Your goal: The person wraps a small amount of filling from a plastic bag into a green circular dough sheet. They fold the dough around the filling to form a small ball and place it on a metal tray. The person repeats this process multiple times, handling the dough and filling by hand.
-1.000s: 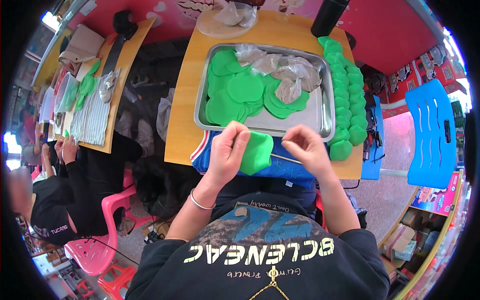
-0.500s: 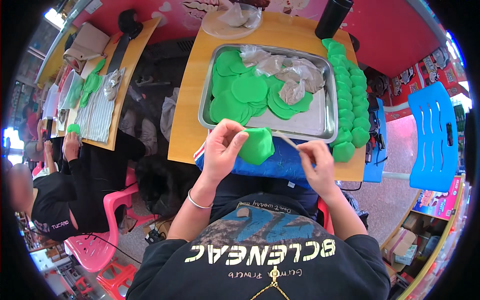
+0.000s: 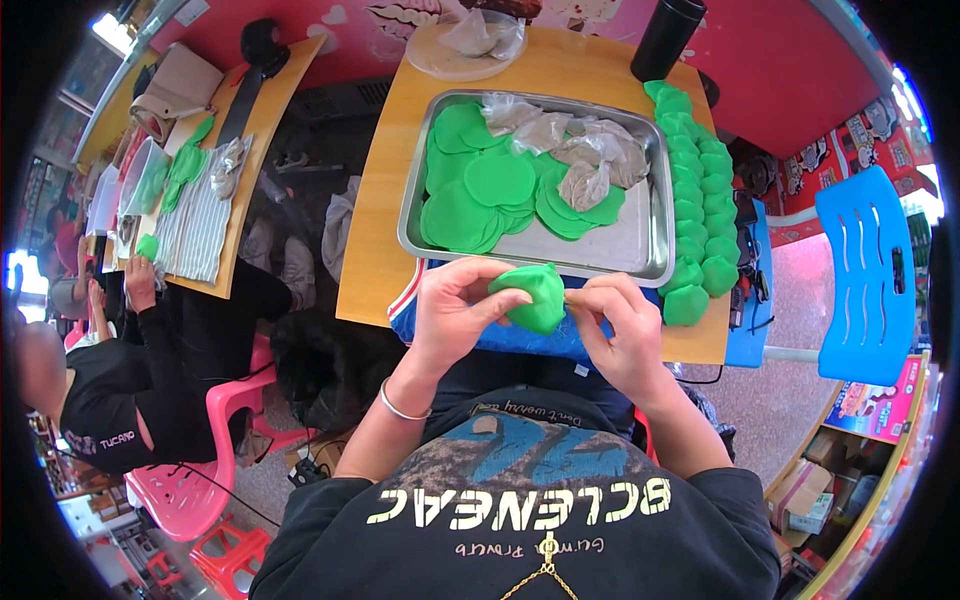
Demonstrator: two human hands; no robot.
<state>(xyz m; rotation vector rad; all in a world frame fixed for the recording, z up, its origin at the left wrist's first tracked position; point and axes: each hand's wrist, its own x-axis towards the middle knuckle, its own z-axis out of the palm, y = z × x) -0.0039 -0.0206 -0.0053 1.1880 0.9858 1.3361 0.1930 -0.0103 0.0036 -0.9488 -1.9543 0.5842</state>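
Two hands: meeting on one green dough piece (image 3: 534, 297), pinched between them just in front of the chest.
Left hand (image 3: 455, 315): curled round the dough's left side, thumb across its front, fingers closed on it; thin bangle (image 3: 400, 405) on the wrist.
Right hand (image 3: 622, 325): closed on the dough's right edge, fingertips pressing the fold.
Dough piece: folded into a plump wedge, held just above the near edge of the table (image 3: 385, 210), over a blue cloth (image 3: 500, 335).
Metal tray (image 3: 640, 225): just beyond the hands, apart from them, holding flat green dough discs (image 3: 480, 190) and crumpled clear plastic wraps (image 3: 580, 150).
Finished green wedges (image 3: 705, 200): lined in a row along the tray's right side, on the table.
Black cylinder (image 3: 668, 38): upright at the table's far right corner.
Blue chair (image 3: 860, 270): right of the table.
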